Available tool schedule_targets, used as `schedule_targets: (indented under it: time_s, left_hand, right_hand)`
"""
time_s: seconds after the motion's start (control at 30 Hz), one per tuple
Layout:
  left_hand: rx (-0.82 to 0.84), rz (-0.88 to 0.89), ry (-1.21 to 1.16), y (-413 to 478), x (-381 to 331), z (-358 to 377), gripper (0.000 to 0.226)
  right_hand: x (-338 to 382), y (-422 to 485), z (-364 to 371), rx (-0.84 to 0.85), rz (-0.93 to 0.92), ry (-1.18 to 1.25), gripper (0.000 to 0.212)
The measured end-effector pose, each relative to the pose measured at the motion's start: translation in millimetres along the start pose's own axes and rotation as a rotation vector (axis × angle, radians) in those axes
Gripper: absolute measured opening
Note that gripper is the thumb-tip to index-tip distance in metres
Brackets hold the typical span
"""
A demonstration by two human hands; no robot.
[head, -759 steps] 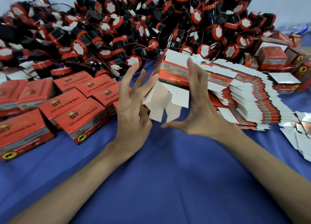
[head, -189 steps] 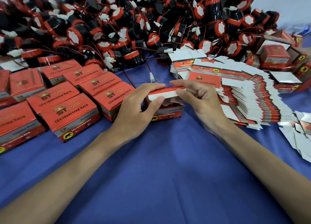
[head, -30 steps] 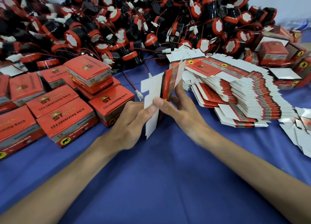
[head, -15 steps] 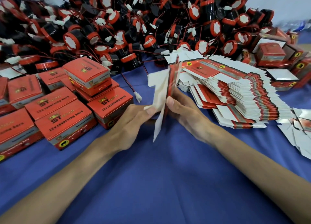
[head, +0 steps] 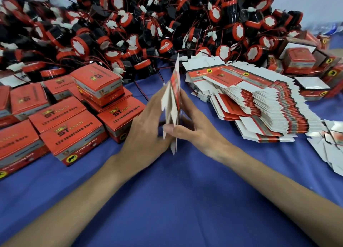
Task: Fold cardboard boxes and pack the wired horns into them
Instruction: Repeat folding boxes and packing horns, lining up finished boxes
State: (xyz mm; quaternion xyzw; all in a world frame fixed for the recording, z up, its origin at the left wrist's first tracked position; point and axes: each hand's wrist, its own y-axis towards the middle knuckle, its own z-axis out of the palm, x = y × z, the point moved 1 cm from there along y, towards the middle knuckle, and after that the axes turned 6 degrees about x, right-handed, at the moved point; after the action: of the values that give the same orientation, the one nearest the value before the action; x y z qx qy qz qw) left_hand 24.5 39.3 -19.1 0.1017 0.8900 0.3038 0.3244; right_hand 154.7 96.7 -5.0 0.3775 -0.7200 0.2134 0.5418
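Over the blue cloth (head: 167, 200), centre: a flat box (head: 176, 91) is held upright, edge-on, between both hands. Right hand (head: 196, 130) is pinched on its lower part, thumb across the near edge; left hand (head: 146, 128) is laid against the left face, fingers straight, thumb hidden. Step judged: box about to be opened out, nothing folded yet. Next: sides to be squeezed into a sleeve, one end tucked shut, then a horn (head: 79, 45) taken from the pile (head: 167, 15) behind
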Motion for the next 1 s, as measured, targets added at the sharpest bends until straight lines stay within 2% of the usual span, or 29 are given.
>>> schedule_targets:
  time_s: [0.1, 0.27, 0.4, 0.47, 0.53, 0.57, 0.63, 0.77, 0.87, 0.93, 1.0]
  left_hand:
    - [0.050, -0.006, 0.012, 0.4, 1.4, 1.1, 0.041]
    - [0.009, 0.033, -0.051, 4.5, 0.2, 1.7, 0.062]
    - [-0.001, 0.075, -0.050, 7.2, -2.6, -3.0, 0.059]
    - [-0.004, 0.073, -0.055, 8.3, -3.6, -6.0, 0.047]
    - [-0.030, 0.036, -0.071, 8.4, -2.1, -6.5, 0.066]
    - [-0.029, 0.009, -0.090, 9.3, -1.5, -6.7, 0.075]
    - [-0.033, -0.056, -0.135, 10.1, -0.7, -7.3, 0.078]
    - [-0.026, -0.156, -0.286, 9.2, -0.8, -9.5, 0.067]
    - [0.014, -0.055, -0.294, 7.5, 2.1, -11.6, 0.048]
    - [0.076, 0.027, -0.211, 5.2, 2.8, -11.0, 0.058]
    - [0.104, 0.067, -0.147, 4.8, 1.8, -8.5, 0.079]
  right_hand:
    - [0.7, 0.2, 0.1, -0.059, -0.015, -0.044, 0.095]
    - [-0.5, -0.6, -3.9, -0.157, -0.061, -0.053, 0.094]
    - [1.0, 2.4, -12.0, -0.247, -0.175, -0.071, 0.085]
    - [0.2, 3.4, -19.9, -0.245, -0.247, -0.028, 0.078]
    - [-1.4, 3.9, -27.9, -0.200, -0.281, 0.050, 0.074]
    - [-2.2, 4.8, -30.7, -0.181, -0.272, 0.115, 0.074]
    - [-4.6, 7.0, -34.9, -0.187, -0.208, 0.282, 0.075]
    - [-2.7, 8.7, -40.5, -0.227, -0.140, 0.408, 0.061]
    - [-0.2, 8.1, -44.0, -0.200, -0.136, 0.450, 0.055]
    - [1.9, 7.5, -43.8, -0.174, -0.114, 0.495, 0.057]
    - [2.6, 7.2, -43.5, -0.166, -0.061, 0.545, 0.058]
